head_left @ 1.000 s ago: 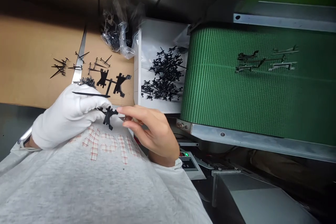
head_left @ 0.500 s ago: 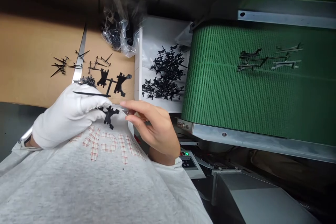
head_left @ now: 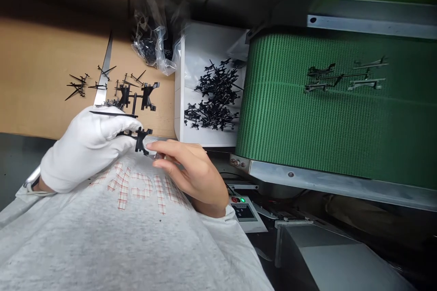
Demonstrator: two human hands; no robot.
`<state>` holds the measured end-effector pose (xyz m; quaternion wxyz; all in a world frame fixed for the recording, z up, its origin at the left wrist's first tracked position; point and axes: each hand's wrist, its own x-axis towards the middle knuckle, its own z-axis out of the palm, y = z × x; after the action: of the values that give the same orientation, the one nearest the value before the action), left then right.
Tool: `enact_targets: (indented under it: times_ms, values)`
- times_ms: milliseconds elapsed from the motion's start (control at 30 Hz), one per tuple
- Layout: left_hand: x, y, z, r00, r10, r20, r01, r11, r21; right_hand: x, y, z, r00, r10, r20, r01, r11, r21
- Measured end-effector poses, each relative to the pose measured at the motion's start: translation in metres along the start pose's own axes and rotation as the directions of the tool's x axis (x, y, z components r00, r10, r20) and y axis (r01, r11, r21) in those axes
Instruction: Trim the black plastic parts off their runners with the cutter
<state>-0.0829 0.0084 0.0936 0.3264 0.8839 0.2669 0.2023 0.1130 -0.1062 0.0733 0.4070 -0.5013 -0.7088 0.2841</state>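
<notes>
My left hand, in a white glove, pinches a black plastic sprue with moulded bracket-like parts on its branches. Two of these parts stand up above the glove, and one part hangs at the fingertips. A thin pointed runner lies across the glove. My right hand is bare, its forefinger by that lower part. Thumb and curled fingers are drawn together around something small and partly see-through, too hidden to name.
A white tray holds heaped black parts. Loose runners and a steel ruler lie on the brown tabletop, near a clear bag. Right, a green mesh conveyor belt carries several black parts; below it sits a control box.
The sprue in my left hand has shifted slightly up and left. My right hand has moved left and a little down, bringing its forefinger to the lower part.
</notes>
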Motion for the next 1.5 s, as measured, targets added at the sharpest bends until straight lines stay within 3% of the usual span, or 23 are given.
enact_targets:
  times_ms: [200,400,567,767,1033,1133,1200,1500]
  values:
    - [-0.0006,0.0001,0.0012,0.999,-0.029,-0.034,0.027,0.998,-0.057,0.0021,0.0032,-0.0009,1.0,-0.006,0.013,0.005,0.999,0.035]
    - [0.0012,0.0021,0.0013,0.996,0.083,-0.019,-0.084,0.995,-0.061,0.0003,0.0042,-0.0039,0.994,0.095,-0.061,-0.095,0.995,0.006]
    - [0.0032,0.003,-0.0008,0.999,-0.002,-0.04,0.001,1.0,-0.025,-0.0025,0.0024,-0.0048,0.998,0.04,-0.039,-0.039,0.999,0.018]
    - [0.0068,0.0018,-0.0047,0.993,0.113,-0.034,-0.111,0.993,0.05,-0.0002,0.0018,-0.004,1.0,-0.009,-0.016,0.009,1.0,0.015]
    - [0.0016,0.0049,-0.0004,1.0,-0.024,-0.015,0.024,1.0,0.002,0.0042,0.0017,-0.0073,0.999,-0.002,0.052,0.004,0.999,-0.05]
    - [0.0025,0.0059,-0.0005,0.999,0.049,0.019,-0.049,0.999,-0.009,0.005,0.0029,-0.0086,0.999,0.024,0.044,-0.02,0.996,-0.087]
    - [0.0036,0.0054,-0.0011,0.998,0.068,0.012,-0.068,0.998,-0.003,0.0048,0.0033,-0.0094,0.999,0.024,0.032,-0.022,0.997,-0.073]
    - [0.0027,0.0037,-0.0006,0.998,-0.063,0.002,0.063,0.997,-0.038,0.0012,0.0029,-0.0087,0.998,0.011,0.056,-0.012,1.0,0.021]
